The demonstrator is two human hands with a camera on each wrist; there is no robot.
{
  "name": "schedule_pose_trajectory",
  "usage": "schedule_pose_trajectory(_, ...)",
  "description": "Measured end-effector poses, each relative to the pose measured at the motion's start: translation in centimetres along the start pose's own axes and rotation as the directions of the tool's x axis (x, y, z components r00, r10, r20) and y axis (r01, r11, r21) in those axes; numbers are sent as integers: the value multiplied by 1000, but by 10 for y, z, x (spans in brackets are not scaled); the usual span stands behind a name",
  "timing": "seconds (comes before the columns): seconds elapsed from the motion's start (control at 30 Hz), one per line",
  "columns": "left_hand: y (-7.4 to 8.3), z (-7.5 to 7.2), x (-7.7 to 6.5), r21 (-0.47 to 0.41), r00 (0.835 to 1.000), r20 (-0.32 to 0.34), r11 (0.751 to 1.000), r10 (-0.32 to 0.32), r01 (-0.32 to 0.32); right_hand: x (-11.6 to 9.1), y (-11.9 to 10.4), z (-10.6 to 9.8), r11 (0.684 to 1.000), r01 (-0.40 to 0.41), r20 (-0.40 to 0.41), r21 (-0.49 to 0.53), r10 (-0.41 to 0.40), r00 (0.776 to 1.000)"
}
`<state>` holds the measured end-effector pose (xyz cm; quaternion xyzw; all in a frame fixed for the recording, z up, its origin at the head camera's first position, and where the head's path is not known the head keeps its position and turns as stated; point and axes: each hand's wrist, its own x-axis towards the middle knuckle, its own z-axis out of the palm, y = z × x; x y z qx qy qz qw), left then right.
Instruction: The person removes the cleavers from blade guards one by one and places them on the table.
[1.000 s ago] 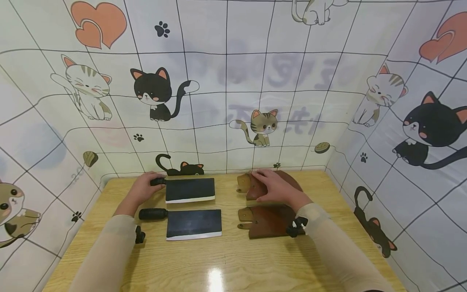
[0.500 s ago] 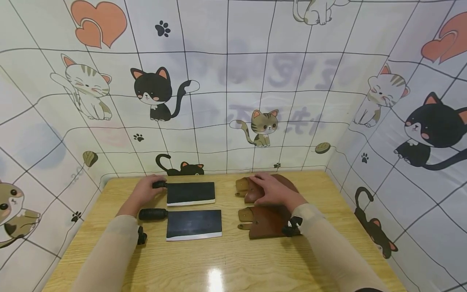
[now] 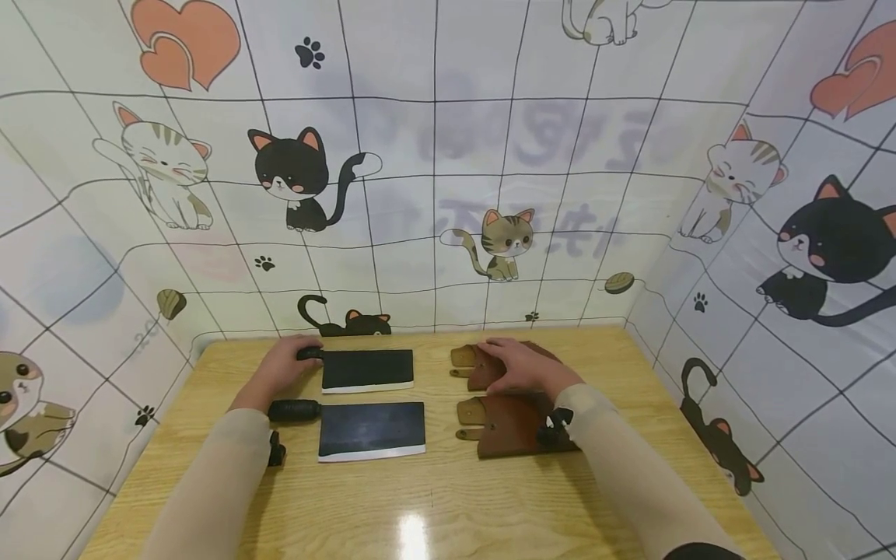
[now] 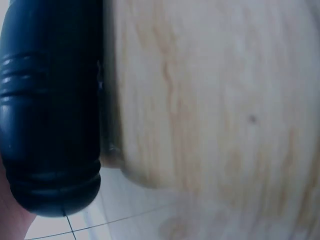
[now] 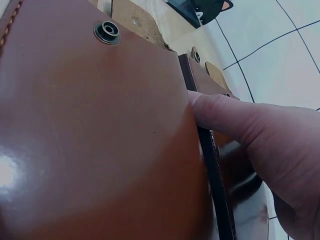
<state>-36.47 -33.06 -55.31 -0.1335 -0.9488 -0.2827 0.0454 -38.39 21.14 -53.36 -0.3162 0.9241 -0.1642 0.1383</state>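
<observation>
Two cleavers with black handles and dark blades edged in pale metal lie one behind the other on the left of the table. My left hand [image 3: 278, 365] grips the handle of the far cleaver [image 3: 367, 369]. Near my left wrist is the ribbed handle [image 4: 52, 110] of the near cleaver [image 3: 372, 430], large in the left wrist view. To the right lie two brown leather sheaths. My right hand [image 3: 521, 365] holds the far sheath [image 3: 481, 375] across its width, thumb [image 5: 220, 111] at its near edge. The near sheath [image 5: 105, 120], with a metal snap, fills much of the right wrist view.
The wooden table [image 3: 413, 498] carries both rows, with a gap between blades and sheaths. A wall covering [image 3: 434, 155] printed with cats and grid lines rises right behind the table's far edge and along both sides.
The far cleaver has shifted slightly toward me and to the right with my left hand. My right hand has drawn the far sheath a little nearer and leftward. The near pair stays put.
</observation>
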Motion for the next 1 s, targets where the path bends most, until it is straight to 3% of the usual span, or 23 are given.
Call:
schedule_pose_trajectory(0.3,9,-3,-1,44,999,-4,998,-39,39,5,-2,-4,999,-21,49,27,19,999)
schedule_pose_trajectory(0.6,10,-1,-1,57,997,-1,995,-79,79,4,0,-3,998,-38,35,46,36,999)
schedule_pose_trajectory(0.83,18,-5,4,127,1000,-19,992,-8,11,2,0,-8,996,-23,18,81,22,1000)
schedule_pose_trajectory(1.0,26,-8,5,173,1000,-19,985,11,-7,-3,-1,-15,999,14,-62,52,-11,998)
